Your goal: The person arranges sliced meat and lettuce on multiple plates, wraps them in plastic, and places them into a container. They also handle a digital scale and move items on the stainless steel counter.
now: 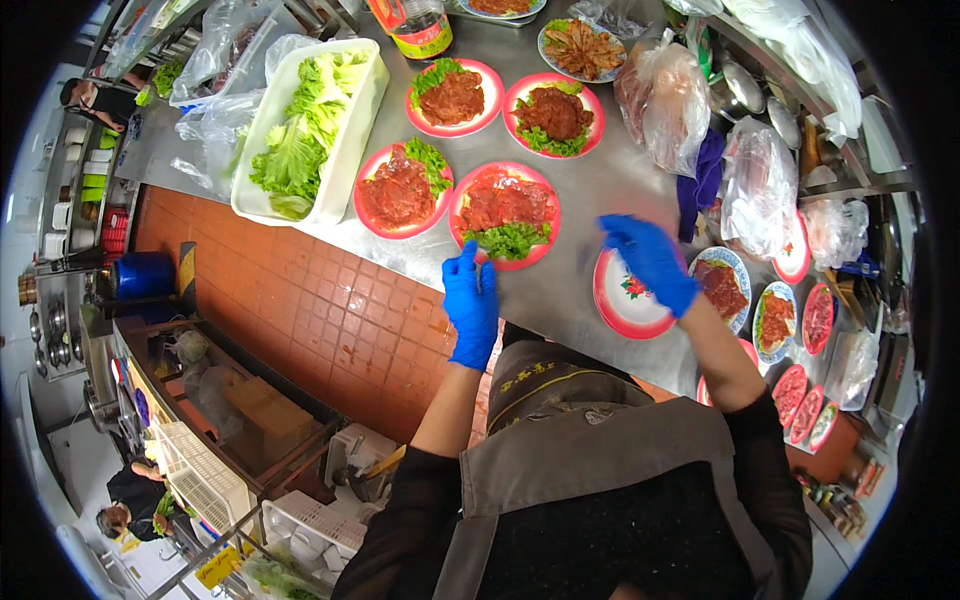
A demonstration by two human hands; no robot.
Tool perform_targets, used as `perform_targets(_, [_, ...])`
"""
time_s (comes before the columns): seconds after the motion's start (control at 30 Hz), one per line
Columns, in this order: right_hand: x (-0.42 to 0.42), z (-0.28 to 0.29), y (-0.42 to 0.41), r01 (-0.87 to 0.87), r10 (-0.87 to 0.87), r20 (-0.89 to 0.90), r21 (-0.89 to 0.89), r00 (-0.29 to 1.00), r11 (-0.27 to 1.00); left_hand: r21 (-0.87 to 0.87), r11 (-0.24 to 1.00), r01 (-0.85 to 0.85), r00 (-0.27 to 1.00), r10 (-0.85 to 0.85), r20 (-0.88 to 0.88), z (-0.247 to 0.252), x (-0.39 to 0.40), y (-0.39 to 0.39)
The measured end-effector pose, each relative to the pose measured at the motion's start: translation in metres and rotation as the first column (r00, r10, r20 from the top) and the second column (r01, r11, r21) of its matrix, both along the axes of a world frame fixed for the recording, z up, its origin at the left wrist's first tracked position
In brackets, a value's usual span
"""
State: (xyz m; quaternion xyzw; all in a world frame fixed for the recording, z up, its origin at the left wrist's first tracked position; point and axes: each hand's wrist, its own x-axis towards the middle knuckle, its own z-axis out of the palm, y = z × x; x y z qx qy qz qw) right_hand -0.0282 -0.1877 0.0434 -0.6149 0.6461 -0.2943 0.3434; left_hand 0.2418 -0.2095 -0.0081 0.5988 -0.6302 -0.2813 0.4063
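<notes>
My left hand [471, 307], in a blue glove, is at the near-left rim of a red-rimmed plate [553, 238]. Its fingers are apart, one fingertip seeming to touch the rim. On that plate lie glossy marinated raw meat slices [501, 201] with a lettuce leaf [511, 240] at the near side. Another plate of marinated meat [397, 193] and lettuce stands to its left. Over a bare white plate with a red rim and flower print [626, 319] is my right hand [649, 259], also blue-gloved and slightly blurred. No object shows in it, and it partly hides the plate.
A white plastic tub of lettuce [307, 135] stands on the left of the steel table [592, 176]. Farther back are darker meat plates [452, 97] and a sauce bottle [420, 34]. Bagged meat [671, 105], a purple cloth [701, 180] and several filled plates [774, 321] line the right.
</notes>
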Motion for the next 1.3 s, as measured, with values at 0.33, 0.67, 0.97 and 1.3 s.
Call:
perform_targets(0.33, [0.104, -0.04, -0.022, -0.183, 0.181, -0.303, 0.024, 0.936, 0.983, -0.087, 0.973, 0.215, 0.895, -0.161, 0.417, -0.009, -0.005, -0.016])
perform_targets(0.67, [0.113, -0.036, -0.047, -0.108, 0.078, -0.377, -0.058, 0.923, 0.993, -0.19, 0.938, 0.289, 0.904, -0.203, 0.375, -0.016, -0.001, -0.019])
perform_targets(0.97, [0.112, -0.04, -0.042, -0.273, 0.212, -0.427, -0.087, 0.879, 0.958, -0.191, 0.962, 0.194, 0.946, -0.132, 0.295, -0.007, -0.001, -0.015])
perform_targets(1.3, [0.103, -0.027, -0.021, -0.25, 0.148, -0.368, -0.247, 0.918, 0.936, -0.044, 0.942, 0.332, 0.882, -0.293, 0.37, 0.003, -0.011, -0.019])
